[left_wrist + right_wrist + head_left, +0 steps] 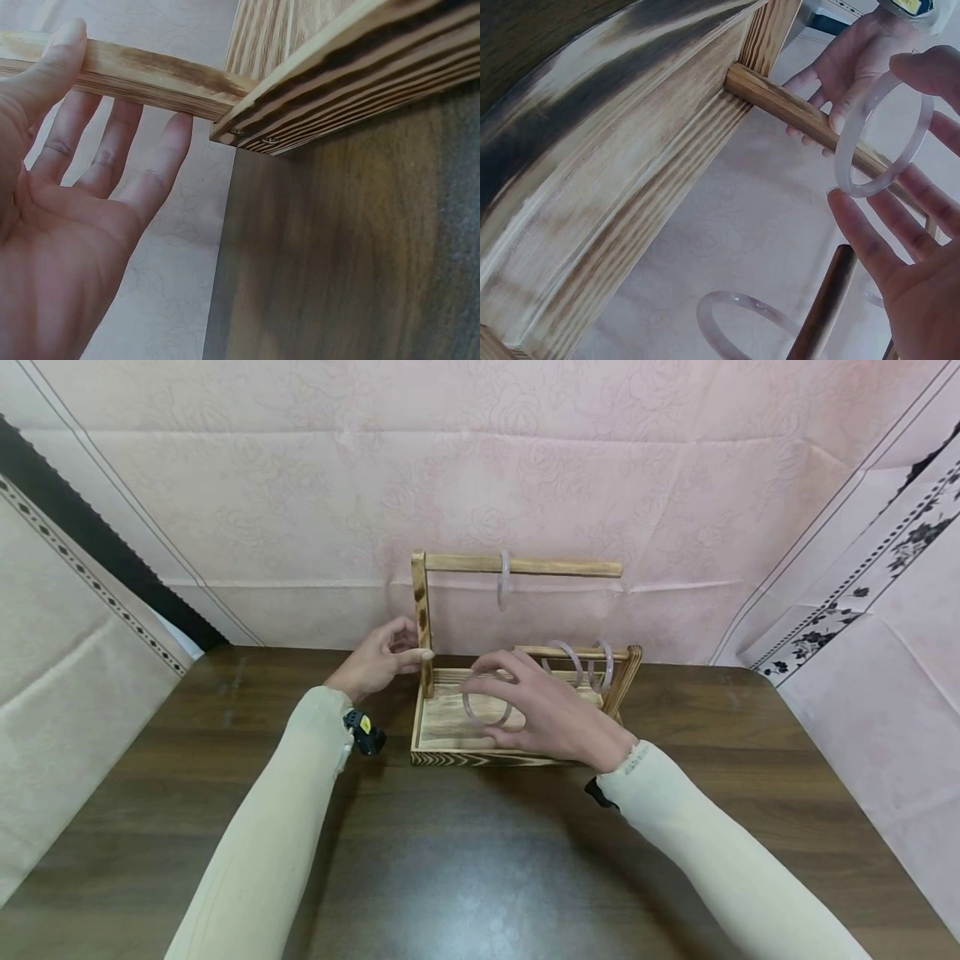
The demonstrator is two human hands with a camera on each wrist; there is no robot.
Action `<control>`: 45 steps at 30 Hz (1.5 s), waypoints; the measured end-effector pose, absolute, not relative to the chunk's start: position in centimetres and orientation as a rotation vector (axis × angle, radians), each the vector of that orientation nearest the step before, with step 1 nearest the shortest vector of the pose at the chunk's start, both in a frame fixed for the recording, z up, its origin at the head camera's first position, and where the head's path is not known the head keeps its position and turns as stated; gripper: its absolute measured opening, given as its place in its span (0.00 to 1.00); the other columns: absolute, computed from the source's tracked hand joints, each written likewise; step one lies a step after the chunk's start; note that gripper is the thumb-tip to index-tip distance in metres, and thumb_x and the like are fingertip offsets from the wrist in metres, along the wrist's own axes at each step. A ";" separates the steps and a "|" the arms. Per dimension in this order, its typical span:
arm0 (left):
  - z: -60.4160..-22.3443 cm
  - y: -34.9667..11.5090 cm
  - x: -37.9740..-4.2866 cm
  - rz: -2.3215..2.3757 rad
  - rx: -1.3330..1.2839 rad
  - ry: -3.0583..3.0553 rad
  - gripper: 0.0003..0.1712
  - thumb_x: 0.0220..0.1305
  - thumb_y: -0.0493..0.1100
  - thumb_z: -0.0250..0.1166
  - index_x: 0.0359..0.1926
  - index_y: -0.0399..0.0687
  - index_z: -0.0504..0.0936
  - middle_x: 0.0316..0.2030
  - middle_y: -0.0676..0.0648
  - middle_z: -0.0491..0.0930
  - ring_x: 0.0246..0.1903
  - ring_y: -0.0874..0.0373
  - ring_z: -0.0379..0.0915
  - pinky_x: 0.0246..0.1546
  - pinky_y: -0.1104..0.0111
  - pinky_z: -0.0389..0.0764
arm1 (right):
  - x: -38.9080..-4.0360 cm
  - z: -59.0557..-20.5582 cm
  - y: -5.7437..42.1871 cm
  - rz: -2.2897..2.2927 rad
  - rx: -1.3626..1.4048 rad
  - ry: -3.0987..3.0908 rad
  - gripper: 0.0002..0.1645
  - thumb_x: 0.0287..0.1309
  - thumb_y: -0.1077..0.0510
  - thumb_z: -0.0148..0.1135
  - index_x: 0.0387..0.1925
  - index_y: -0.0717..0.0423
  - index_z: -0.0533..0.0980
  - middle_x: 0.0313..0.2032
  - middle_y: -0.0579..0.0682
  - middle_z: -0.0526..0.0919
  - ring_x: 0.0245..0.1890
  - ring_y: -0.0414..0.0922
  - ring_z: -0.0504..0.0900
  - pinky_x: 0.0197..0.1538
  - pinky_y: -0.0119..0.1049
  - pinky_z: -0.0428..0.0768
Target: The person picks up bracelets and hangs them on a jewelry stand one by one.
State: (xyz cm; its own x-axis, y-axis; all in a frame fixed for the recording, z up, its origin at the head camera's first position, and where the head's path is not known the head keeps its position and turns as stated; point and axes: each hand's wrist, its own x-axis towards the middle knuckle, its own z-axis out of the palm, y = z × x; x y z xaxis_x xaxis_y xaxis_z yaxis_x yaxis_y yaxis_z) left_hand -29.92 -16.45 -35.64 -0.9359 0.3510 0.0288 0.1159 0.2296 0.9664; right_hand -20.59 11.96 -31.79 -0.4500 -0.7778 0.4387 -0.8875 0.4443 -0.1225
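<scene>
A wooden bangle stand (450, 758) with a tray base and two bars stands on the table. At its left side my left hand (375, 660) holds the upright post (422, 618), thumb on one face and fingers on the other, as the left wrist view shows. Over the tray, my right hand (551, 710) holds a translucent pale bangle (845, 161) between thumb and fingers, apart from both bars. One bangle (504, 581) hangs on the upper bar (562, 567). On the lower bar (532, 652) hang a tilted bangle (576, 664) and another bangle (607, 668) near the right support.
The brown wooden table (480, 860) stretches in front of the stand and to both sides. A pink patterned cloth (300, 502) hangs right behind the stand. Pale cloths (67, 635) flank the table left and right.
</scene>
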 end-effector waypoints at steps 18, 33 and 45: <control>-35.4 -16.5 -29.9 1.788 0.441 2.293 0.13 0.70 0.35 0.65 0.50 0.41 0.72 0.46 0.46 0.77 0.51 0.54 0.78 0.61 0.53 0.83 | -20.1 -31.0 13.3 0.440 1.313 -2.365 0.31 0.58 0.51 0.73 0.63 0.44 0.77 0.63 0.52 0.75 0.64 0.49 0.73 0.66 0.49 0.76; -35.6 -16.3 -30.0 1.786 0.437 2.282 0.12 0.70 0.36 0.65 0.49 0.41 0.71 0.46 0.46 0.76 0.50 0.55 0.78 0.63 0.51 0.82 | -20.0 -30.2 14.4 0.486 1.286 -2.331 0.31 0.55 0.55 0.73 0.62 0.39 0.77 0.60 0.52 0.75 0.61 0.48 0.74 0.56 0.43 0.82; -35.5 -16.4 -29.9 1.776 0.443 2.300 0.12 0.71 0.37 0.65 0.50 0.43 0.72 0.46 0.46 0.77 0.50 0.55 0.78 0.62 0.51 0.82 | -20.3 -29.2 14.9 0.502 1.256 -2.304 0.34 0.54 0.58 0.74 0.63 0.45 0.76 0.61 0.55 0.75 0.58 0.51 0.75 0.52 0.44 0.84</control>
State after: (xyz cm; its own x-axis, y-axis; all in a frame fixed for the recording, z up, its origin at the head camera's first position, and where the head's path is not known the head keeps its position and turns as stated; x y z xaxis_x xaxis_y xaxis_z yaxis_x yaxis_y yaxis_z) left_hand -29.88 -16.40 -35.50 -0.9347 0.3548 0.0229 0.1119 0.2322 0.9662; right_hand -20.32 14.89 -29.15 -0.4735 -0.6821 0.5573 -0.8520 0.5151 -0.0935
